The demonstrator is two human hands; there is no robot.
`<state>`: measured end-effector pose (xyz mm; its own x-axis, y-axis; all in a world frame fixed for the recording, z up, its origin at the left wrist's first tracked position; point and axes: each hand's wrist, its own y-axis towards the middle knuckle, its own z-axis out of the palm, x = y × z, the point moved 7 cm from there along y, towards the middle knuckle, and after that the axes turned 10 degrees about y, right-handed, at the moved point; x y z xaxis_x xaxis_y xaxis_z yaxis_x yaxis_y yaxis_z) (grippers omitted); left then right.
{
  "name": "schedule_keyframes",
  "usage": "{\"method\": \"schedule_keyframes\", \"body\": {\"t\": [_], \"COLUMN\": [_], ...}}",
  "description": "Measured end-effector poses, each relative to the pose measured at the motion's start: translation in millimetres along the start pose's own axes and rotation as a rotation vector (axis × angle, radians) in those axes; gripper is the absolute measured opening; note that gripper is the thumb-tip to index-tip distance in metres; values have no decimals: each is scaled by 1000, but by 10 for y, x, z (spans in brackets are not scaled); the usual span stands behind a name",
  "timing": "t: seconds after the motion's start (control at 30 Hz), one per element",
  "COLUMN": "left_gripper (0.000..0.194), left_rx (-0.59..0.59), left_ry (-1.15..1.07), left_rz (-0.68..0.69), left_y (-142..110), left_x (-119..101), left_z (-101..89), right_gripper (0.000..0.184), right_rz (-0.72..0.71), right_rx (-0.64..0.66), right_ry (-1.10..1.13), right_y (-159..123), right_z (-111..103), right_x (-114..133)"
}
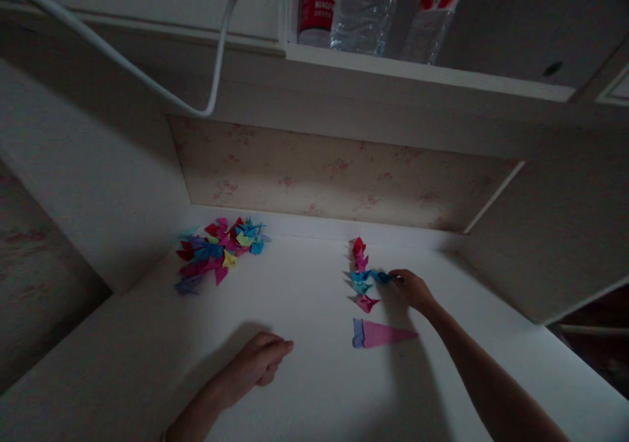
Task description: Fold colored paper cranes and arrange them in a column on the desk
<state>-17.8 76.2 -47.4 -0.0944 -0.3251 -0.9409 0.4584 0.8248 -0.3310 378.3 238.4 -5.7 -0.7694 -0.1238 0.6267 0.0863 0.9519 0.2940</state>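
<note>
My right hand [411,288] reaches out over the white desk [304,376] and pinches a small blue folded paper piece [381,276]. That piece sits at the right of a short column of folded paper pieces [361,273], red and pink at the far end, blue and teal in the middle, pink nearest me. A pink paper cone with a purple end [378,333] lies flat just below the column. My left hand [260,362] rests on the desk with its fingers curled loosely, holding nothing. A heap of several coloured folded pieces [219,253] lies at the far left.
The desk sits in an alcove with side walls left and right and a floral back panel [334,177]. Above, a shelf [427,69] carries plastic bottles [363,10]. A white cable [147,82] hangs across the upper left.
</note>
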Motion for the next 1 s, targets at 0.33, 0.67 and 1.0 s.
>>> {"method": "schedule_keyframes", "body": {"t": [0.33, 0.67, 1.0], "left_gripper": [47, 48, 51], "left_rx": [-23, -160, -320], "left_ry": [46, 207, 308], "left_rz": [23, 69, 102], "left_y": [-31, -77, -135], "left_x": [-49, -108, -173], "left_z": [-1, 4, 62], "right_gripper": [33, 54, 50], "right_rz": [7, 331, 361], "right_rx": [23, -185, -131], "right_ry": [41, 448, 244], "right_y": [-115, -1195, -2120], "right_z": [-88, -434, -312], "right_x": [-29, 19, 180]}}
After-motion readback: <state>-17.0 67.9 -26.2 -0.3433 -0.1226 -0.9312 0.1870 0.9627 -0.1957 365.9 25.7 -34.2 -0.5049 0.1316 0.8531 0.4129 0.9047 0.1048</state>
